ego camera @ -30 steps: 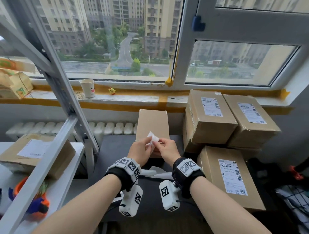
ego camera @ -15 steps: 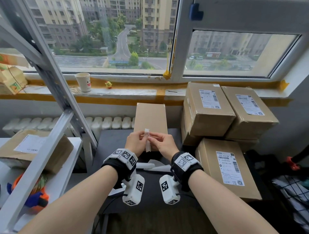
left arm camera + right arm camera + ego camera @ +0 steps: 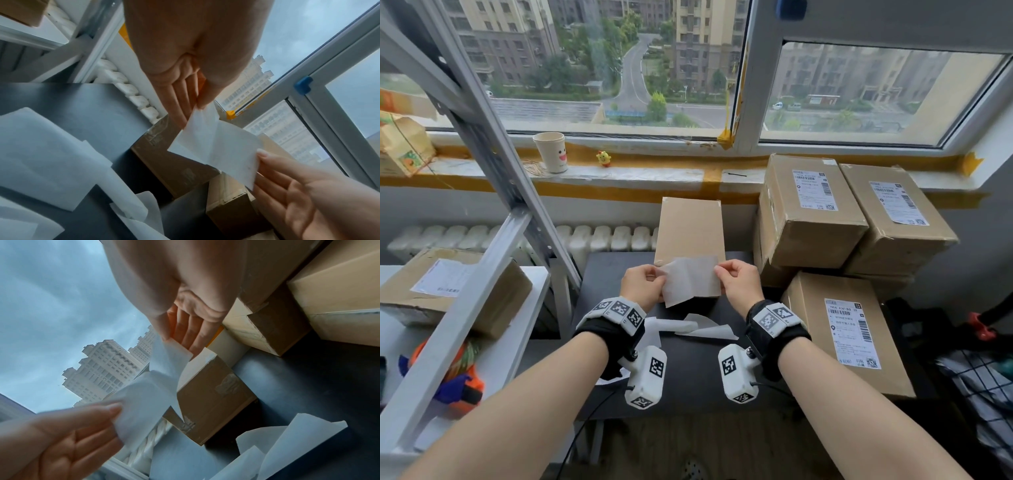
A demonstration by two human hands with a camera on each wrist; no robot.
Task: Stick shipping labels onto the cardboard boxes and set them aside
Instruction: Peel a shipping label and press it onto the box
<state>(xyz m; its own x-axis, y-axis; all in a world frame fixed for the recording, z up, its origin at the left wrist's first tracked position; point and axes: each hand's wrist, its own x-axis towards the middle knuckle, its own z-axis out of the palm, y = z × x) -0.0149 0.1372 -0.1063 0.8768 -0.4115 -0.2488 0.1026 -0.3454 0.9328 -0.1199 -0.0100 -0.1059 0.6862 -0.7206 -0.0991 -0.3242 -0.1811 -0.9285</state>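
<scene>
Both hands hold a pale label sheet (image 3: 690, 281) stretched between them, just above the black table (image 3: 619, 274). My left hand (image 3: 659, 272) pinches its left edge and my right hand (image 3: 719, 270) pinches its right edge. The left wrist view shows the left thumb and fingers nipping a corner of the label sheet (image 3: 218, 146). In the right wrist view the label sheet (image 3: 152, 395) bends in a fold between the two hands. Right behind it lies a plain, unlabelled cardboard box (image 3: 690, 229). Three labelled boxes (image 3: 808, 212) (image 3: 893, 219) (image 3: 849, 332) are stacked at the right.
Loose backing papers (image 3: 702, 327) lie on the table beneath my wrists. A metal rack post (image 3: 493, 164) slants across the left, with a shelf that holds another labelled box (image 3: 448, 287). A paper cup (image 3: 550, 152) stands on the windowsill.
My hands have moved apart, and the sheet, bunched narrow between them before, is now spread wide. The view has tilted slightly down.
</scene>
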